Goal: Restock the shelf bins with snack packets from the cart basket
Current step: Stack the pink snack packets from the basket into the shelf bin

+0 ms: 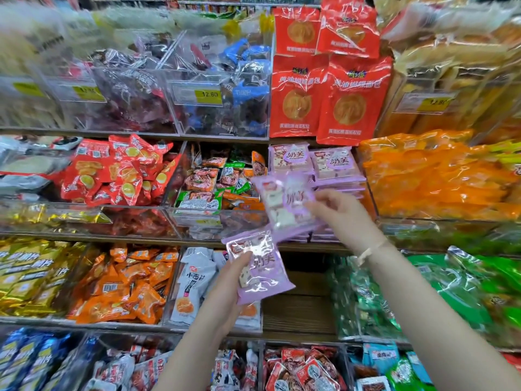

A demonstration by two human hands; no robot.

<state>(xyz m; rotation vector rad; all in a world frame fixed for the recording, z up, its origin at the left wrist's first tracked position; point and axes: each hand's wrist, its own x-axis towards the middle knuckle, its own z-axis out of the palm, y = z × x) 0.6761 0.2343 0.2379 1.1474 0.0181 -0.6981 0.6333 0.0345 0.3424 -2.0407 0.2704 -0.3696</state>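
head | right hand (335,210): upper packet (282,204) at bin (332,237) rim; left hand (225,289): lower packet (262,266)

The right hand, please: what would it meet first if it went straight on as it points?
Probably the stacked purple plastic snack packets just beyond it, though depth is unclear.

The bare left forearm (197,342) rises from the near edge, slanting up and right; the left hand (231,280) grips a lower lilac glossy plastic packet (262,275) from below, thumb laid across its front; the bare right forearm (408,292) reaches from the near right toward the far left; a thin pale bracelet (369,251) circles its wrist; the right hand (335,210), higher than the left, pinches an upper lilac glossy plastic packet (284,201) by its right edge, fingers curled.
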